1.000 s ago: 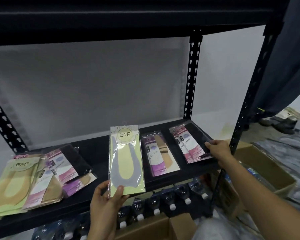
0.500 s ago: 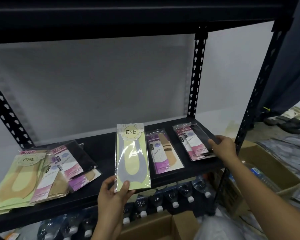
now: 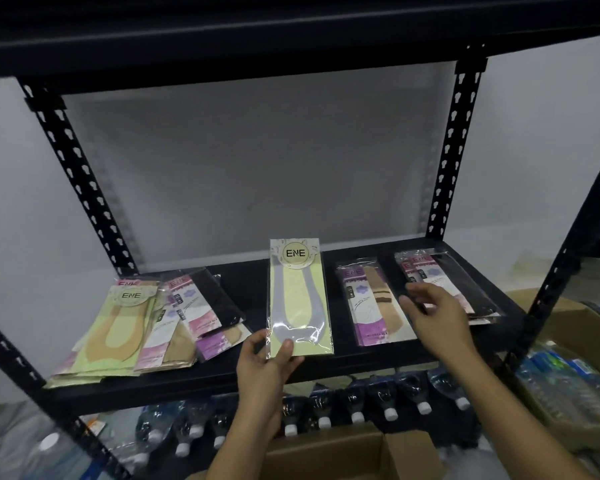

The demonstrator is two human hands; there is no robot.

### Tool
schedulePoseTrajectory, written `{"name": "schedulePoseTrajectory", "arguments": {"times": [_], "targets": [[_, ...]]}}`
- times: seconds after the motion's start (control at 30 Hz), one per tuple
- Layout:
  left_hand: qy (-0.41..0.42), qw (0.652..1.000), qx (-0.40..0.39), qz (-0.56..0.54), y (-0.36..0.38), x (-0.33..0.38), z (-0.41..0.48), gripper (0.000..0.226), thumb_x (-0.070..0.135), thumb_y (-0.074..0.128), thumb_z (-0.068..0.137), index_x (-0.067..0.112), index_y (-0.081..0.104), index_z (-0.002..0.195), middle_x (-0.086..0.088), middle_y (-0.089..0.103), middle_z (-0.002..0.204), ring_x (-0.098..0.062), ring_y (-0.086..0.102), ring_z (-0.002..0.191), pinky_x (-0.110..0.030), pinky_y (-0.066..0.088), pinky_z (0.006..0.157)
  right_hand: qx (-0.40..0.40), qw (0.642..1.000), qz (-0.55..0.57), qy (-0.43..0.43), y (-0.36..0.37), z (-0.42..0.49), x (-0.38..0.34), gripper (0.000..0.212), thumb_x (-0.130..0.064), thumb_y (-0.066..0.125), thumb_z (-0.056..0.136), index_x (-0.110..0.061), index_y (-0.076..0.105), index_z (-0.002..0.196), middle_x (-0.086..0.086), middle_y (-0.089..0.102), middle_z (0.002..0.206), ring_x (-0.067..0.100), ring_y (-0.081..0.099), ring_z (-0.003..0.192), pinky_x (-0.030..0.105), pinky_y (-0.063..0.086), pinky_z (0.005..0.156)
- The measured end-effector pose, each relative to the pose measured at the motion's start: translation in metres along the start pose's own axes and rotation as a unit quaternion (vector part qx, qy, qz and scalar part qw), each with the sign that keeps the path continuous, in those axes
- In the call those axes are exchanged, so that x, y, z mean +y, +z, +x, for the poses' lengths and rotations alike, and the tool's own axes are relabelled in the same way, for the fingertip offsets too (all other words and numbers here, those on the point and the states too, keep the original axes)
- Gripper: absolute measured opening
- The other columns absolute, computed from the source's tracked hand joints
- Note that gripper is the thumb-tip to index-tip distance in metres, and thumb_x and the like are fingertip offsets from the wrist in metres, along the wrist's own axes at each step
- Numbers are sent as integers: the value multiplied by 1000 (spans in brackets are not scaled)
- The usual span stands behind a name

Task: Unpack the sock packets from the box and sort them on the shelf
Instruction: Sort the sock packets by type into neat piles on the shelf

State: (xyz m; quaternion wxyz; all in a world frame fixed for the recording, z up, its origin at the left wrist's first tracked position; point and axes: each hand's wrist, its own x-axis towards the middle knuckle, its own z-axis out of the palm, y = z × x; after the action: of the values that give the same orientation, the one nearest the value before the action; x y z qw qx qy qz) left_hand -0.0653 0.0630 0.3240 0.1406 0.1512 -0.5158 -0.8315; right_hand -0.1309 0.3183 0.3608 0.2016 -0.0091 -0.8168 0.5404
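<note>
Currently | left hand [image 3: 264, 368] pinches bottom edge of pale-green clear-wrapped ENE sock packet [image 3: 298, 306], upright over black metal shelf [image 3: 222, 382] | right hand [image 3: 433, 313] spread, empty, to its right | risk: slick film slips from shallow pinch, packet drops.

Stockroom or storage back room, judged from the following. Black boltless steel racking is seen, its uprights [image 3: 454, 150] punched with keyhole slots and the shelf [image 3: 361, 358] boards dark and bare-surfaced. Sock packets [image 3: 374, 306] in clear retail sleeves with printed cards are laid flat in loose piles and rows, as stock is sorted. Shrink-wrapped water bottles [image 3: 357, 400] with white caps are packed on the level below. An open cardboard box [image 3: 326, 455] is seen at the rack's foot, and a second carton [image 3: 568, 327] at the right with more wrapped bottles [image 3: 561, 386] just beside it. A plain white wall [image 3: 257, 168] is seen behind the rack.
</note>
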Motion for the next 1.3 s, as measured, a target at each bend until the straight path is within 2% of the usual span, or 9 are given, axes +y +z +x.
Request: {"name": "schedulePoseTrajectory", "arguments": {"times": [0.13,0.23,0.63,0.77,0.87,0.97,1.07,1.13,1.3], "targets": [[-3,1000,3,-4,-5,1,0,36,1,69,85,26,54,107,10,50,114,-26,69,100,-22,58,64,-43,996,77,9,25,-22,-20,22,-17,69,86,-20,66,107,-7,67,103,7,61,98,29,50,87],[0,1000,-4,-10,-6,2,0,36,0,68,86,25,54,108,4,57,115,-20,74,90,-23,58,65,-51,994,99,2,35,-33,-28,21,-17,69,86,-23,66,106,-8,66,103,9,61,99,29,51,86],[-6,1000,-1,-9,3,-5,8,33,-1,67,87,20,52,107,-7,64,112,-18,73,89,-25,59,67,-52,990,130,15,45,-49,-26,21,-22,68,86,-24,65,107,-7,66,104,4,61,94,14,48,78],[-16,998,20,55,15,-12,29,33,0,70,86,10,49,110,-13,68,109,-20,74,85,-25,59,64,-50,991,126,24,48,-50,-19,18,-22,69,86,-26,65,103,-7,66,102,2,61,90,9,49,69],[-24,985,53,163,18,-17,45,31,0,71,85,11,49,103,-14,63,109,-24,72,80,-28,60,61,-49,990,127,29,47,-50,-15,17,-20,69,86,-26,65,101,-6,67,100,2,62,88,8,48,68],[-8,946,59,318,19,-12,51,30,13,74,84,15,47,96,-11,62,102,-22,71,62,-38,62,59,-46,991,121,27,43,-49,-11,17,-16,69,85,-24,66,100,-6,68,97,7,63,91,10,48,69],[33,841,30,539,18,-4,52,39,33,74,82,12,48,103,-7,62,104,-26,65,87,-36,55,70,-46,992,113,22,38,-48,-10,18,-15,69,86,-22,66,102,-7,68,97,7,63,92,15,47,75],[50,798,17,601,18,-4,52,46,36,69,85,5,48,112,-14,60,112,-32,61,101,-33,46,72,-48,993,106,23,36,-48,-9,19,-15,68,86,-21,66,103,-8,67,98,5,62,93,15,46,76],[81,735,13,673,18,-7,47,52,40,62,90,0,48,121,-18,46,127,-34,60,105,-34,43,73,-56,993,94,32,41,-54,-9,19,-14,67,86,-21,65,104,-8,66,96,2,60,91,9,45,67]]}}
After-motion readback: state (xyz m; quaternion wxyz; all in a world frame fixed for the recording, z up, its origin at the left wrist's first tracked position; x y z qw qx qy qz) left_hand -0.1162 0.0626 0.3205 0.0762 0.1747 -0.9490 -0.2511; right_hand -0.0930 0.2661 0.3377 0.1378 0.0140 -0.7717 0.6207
